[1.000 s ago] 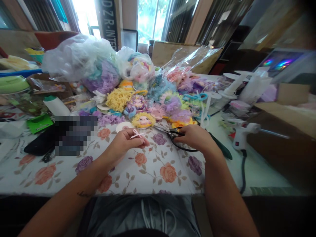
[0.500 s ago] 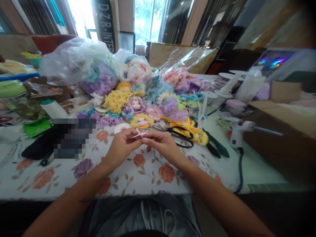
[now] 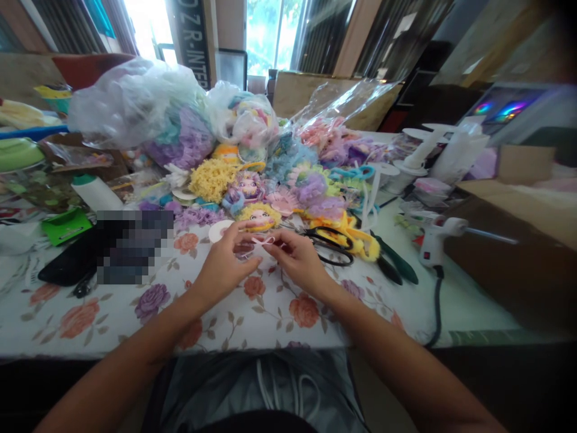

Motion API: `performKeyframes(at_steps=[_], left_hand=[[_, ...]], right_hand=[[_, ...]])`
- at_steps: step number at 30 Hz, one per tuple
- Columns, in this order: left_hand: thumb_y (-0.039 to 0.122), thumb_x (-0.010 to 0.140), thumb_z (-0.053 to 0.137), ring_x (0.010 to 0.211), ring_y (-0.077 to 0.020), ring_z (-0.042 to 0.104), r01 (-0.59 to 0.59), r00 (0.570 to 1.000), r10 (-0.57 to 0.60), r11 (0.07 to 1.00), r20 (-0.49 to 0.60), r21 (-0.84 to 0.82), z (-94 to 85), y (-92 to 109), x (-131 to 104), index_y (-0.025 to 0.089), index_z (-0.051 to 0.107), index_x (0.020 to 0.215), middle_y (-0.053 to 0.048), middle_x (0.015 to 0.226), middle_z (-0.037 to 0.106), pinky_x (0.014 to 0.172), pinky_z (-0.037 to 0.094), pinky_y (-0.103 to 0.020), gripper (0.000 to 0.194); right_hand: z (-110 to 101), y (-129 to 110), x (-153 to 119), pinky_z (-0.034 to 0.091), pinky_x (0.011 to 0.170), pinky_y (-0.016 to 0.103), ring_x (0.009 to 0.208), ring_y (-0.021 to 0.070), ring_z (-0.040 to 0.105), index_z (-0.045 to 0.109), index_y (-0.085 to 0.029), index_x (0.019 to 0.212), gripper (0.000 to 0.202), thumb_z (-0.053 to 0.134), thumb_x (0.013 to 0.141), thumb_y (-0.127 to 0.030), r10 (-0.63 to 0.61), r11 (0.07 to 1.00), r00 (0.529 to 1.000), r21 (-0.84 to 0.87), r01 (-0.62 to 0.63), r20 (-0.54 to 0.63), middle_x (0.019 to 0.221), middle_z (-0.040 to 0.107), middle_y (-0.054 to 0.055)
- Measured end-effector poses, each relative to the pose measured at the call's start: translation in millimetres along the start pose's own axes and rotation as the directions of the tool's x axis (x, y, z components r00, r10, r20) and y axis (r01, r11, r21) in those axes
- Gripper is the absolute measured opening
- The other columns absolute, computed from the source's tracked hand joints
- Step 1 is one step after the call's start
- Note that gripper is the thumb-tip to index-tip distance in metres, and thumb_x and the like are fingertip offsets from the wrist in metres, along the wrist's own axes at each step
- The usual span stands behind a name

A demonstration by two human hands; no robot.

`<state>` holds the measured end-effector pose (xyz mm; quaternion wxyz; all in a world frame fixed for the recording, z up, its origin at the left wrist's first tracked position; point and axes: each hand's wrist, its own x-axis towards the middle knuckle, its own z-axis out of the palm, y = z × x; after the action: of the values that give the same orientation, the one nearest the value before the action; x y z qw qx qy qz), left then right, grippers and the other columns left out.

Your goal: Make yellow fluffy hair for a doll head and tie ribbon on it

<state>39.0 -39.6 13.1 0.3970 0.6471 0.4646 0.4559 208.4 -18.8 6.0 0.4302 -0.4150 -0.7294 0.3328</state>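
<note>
A small pale pink ribbon bow (image 3: 263,241) is pinched between the thumb and fingers of my right hand (image 3: 295,255), above the flowered tablecloth. My left hand (image 3: 228,255) is beside the bow, its thumb spread away from its fingers, with the fingertips close to the left loop. Whether those fingertips touch the ribbon I cannot tell. Just beyond the hands lies a doll face with curly yellow hair (image 3: 258,218). A white ribbon spool (image 3: 220,231) sits behind my left hand. Scissors with black handles (image 3: 333,246) lie right of my right hand.
Yellow fuzzy strips (image 3: 360,243) and dark green-handled pliers (image 3: 399,264) lie to the right. Farther right stands a white glue gun (image 3: 435,243) with its cord, beside a cardboard box (image 3: 509,240). Bagged yarn (image 3: 180,138) is piled behind; a black pouch (image 3: 67,258) lies left.
My left thumb has come away from the ribbon and its fingers have spread. The right hand keeps its pinch on the bow, whose loops now show more plainly. The view has shifted slightly.
</note>
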Motion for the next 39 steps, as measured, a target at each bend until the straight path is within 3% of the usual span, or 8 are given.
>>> performKeyframes(at_steps=[4,8,11,15,21,29,39], left_hand=[[0.028,0.080,0.059,0.099,-0.0207,0.063,-0.006,0.999,0.010,0.997,-0.048,0.074,-7.4,-1,3,0.017,0.063,0.100,-0.008,0.108,0.066,0.086,0.049,-0.031,0.023],[0.036,0.081,0.061,0.092,-0.0211,0.063,-0.098,0.995,0.103,0.971,-0.009,0.217,-8.9,-5,3,0.019,0.068,0.097,-0.007,0.100,0.069,0.085,0.048,-0.032,0.024],[0.034,0.082,0.061,0.092,-0.0220,0.063,-0.204,0.979,0.201,0.939,0.038,0.278,-6.9,-9,3,0.022,0.071,0.093,-0.005,0.096,0.071,0.086,0.045,-0.034,0.019],[0.030,0.083,0.059,0.089,-0.0225,0.062,-0.253,0.967,0.251,0.916,0.049,0.312,-5.0,-10,4,0.024,0.072,0.087,-0.005,0.091,0.071,0.084,0.044,-0.034,0.015],[0.025,0.078,0.062,0.082,-0.0212,0.062,-0.184,0.983,0.183,0.941,0.028,0.284,-5.5,-7,3,0.023,0.070,0.080,-0.003,0.084,0.071,0.079,0.044,-0.032,0.009],[0.032,0.081,0.058,0.073,-0.0161,0.056,-0.004,0.999,-0.001,0.991,0.037,0.132,-9.2,-6,4,0.018,0.064,0.082,-0.002,0.077,0.063,0.067,0.042,-0.027,0.015],[0.031,0.081,0.058,0.072,-0.0133,0.051,0.007,1.000,-0.009,0.999,-0.025,-0.049,0.3,-11,2,0.018,0.059,0.080,0.000,0.077,0.057,0.067,0.040,-0.023,0.013]], right_hand=[[-4,6,1,0.039,0.064,0.025,0.069,0.0140,0.053,0.062,-0.017,0.081,0.011,0.054,0.087,-0.020,-0.081,0.972,0.996,-0.219,0.084,0.019,0.074,0.059,0.002],[-4,8,0,0.041,0.070,0.026,0.076,0.0151,0.054,0.062,-0.017,0.080,0.012,0.053,0.088,-0.019,-0.177,0.954,0.982,-0.234,0.189,0.069,0.080,0.060,0.004],[-3,7,-1,0.041,0.069,0.026,0.074,0.0150,0.054,0.062,-0.018,0.079,0.013,0.055,0.088,-0.021,-0.178,0.953,0.981,-0.233,0.192,0.083,0.078,0.060,0.003],[-2,6,-1,0.041,0.064,0.025,0.069,0.0136,0.053,0.065,-0.017,0.080,0.013,0.056,0.087,-0.022,-0.170,0.947,0.980,-0.256,0.192,0.108,0.076,0.060,0.003],[-2,10,-2,0.041,0.061,0.025,0.065,0.0128,0.054,0.066,-0.018,0.080,0.013,0.059,0.086,-0.027,-0.143,0.952,0.987,-0.261,0.158,0.076,0.074,0.063,0.003],[-3,7,-2,0.041,0.060,0.023,0.063,0.0116,0.054,0.066,-0.017,0.079,0.013,0.059,0.084,-0.026,-0.070,0.980,0.996,-0.183,0.078,0.049,0.073,0.065,0.002],[10,-9,-4,0.040,0.056,0.023,0.059,0.0107,0.050,0.063,-0.015,0.070,0.017,0.062,0.081,-0.029,0.031,0.995,0.997,0.090,-0.037,0.070,0.065,0.059,0.000]])
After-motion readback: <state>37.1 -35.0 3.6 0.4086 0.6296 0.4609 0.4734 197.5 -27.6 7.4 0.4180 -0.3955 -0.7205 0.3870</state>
